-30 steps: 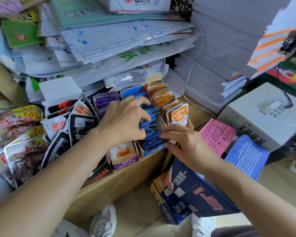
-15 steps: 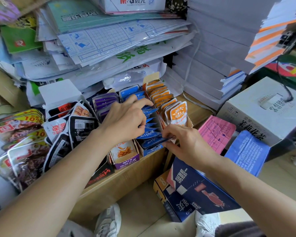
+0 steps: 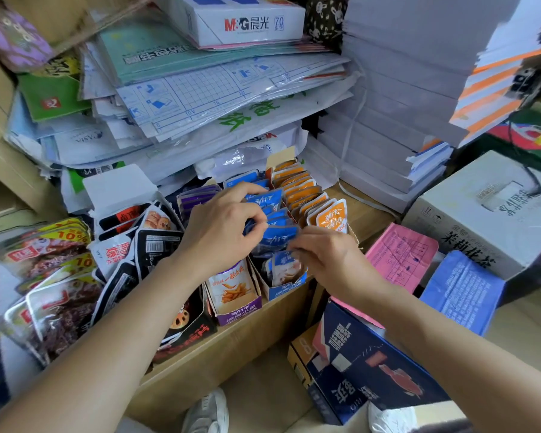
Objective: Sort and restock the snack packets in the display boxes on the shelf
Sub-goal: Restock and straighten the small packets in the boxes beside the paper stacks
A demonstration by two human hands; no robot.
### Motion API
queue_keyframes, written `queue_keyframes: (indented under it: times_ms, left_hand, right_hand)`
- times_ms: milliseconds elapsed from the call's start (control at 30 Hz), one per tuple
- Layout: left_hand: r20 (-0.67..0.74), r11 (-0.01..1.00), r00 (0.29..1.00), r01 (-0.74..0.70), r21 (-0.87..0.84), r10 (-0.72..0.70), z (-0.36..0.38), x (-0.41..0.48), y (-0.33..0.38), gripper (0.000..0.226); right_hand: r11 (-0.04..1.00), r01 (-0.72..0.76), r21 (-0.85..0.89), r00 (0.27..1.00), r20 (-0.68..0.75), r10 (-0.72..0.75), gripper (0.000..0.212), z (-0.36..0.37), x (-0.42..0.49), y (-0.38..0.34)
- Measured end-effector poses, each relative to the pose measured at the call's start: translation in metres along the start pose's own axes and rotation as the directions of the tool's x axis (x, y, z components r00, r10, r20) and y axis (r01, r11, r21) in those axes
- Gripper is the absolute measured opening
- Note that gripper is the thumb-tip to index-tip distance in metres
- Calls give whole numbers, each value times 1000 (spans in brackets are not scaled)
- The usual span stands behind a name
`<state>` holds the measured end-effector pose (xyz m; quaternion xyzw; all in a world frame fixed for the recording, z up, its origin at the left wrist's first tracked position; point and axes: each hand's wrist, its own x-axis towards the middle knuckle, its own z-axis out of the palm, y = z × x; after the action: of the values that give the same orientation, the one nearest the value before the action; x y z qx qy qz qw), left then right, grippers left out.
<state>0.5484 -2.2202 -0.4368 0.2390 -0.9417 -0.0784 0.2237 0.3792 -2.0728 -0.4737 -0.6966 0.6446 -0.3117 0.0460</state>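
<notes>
Three narrow display boxes stand side by side on the wooden shelf point(image 3: 231, 348): a purple box point(image 3: 236, 310), a blue box point(image 3: 283, 290) and an orange box with orange packets point(image 3: 331, 215). My left hand point(image 3: 222, 231) reaches over the purple box and curls its fingers round the row of blue packets point(image 3: 277, 237) in the blue box. My right hand point(image 3: 328, 257) pinches the front blue packets from the right side. Both hands meet over the middle of the blue box.
Black and white snack packets point(image 3: 156, 245) and dark meat packets point(image 3: 50, 307) crowd the shelf's left. Stacks of paper point(image 3: 397, 98) and stationery rise behind the boxes. A white carton point(image 3: 497, 207), pink and blue packages, and a dark blue box point(image 3: 372, 367) lie right and below.
Both hands have lifted and fanned the blue packets, so their faces now show. My left hand's fingers curled further round the row; my right hand rose a little towards it.
</notes>
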Motion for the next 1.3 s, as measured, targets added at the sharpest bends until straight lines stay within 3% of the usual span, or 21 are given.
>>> queue_keyframes:
  times_ms: [233, 367, 667, 800, 933, 1067, 1200, 1300]
  left_hand:
    - [-49, 968, 979, 188, -164, -198, -4, 3, 3, 11]
    - [-58, 928, 949, 287, -237, -308, 0, 6, 2, 10]
    - [18, 915, 948, 310, -259, -316, -3, 3, -4, 4]
    - [35, 913, 951, 304, -271, -307, -5, 1, -8, 4]
    - [73, 912, 955, 295, -283, -287, -7, 1, -12, 4]
    - [84, 907, 954, 300, -295, -288, -8, 2, -13, 4]
    - [76, 905, 957, 291, -309, -281, -7, 3, -13, 5]
    - [81, 908, 960, 281, -312, -270, -6, 2, -15, 7]
  right_hand:
    - [988, -152, -8, 985, 83, 152, 16, -27, 27, 8]
    - [979, -205, -7, 975, -89, 203, 24, -15, 28, -6]
    - [974, -222, -33, 964, -155, 215, 51, 12, -5, -15]
    - [971, -129, -203, 986, -133, 103, 61, 25, -12, -25]
    - [967, -99, -233, 988, -136, 68, 61, 37, -10, -31]
    - [963, -232, -139, 965, -160, 209, 68, 38, -8, -41]
    - [924, -368, 104, 870, -311, 381, 83, 55, -12, -54]
    - [873, -451, 188, 816, -311, 488, 91, 75, -7, -67]
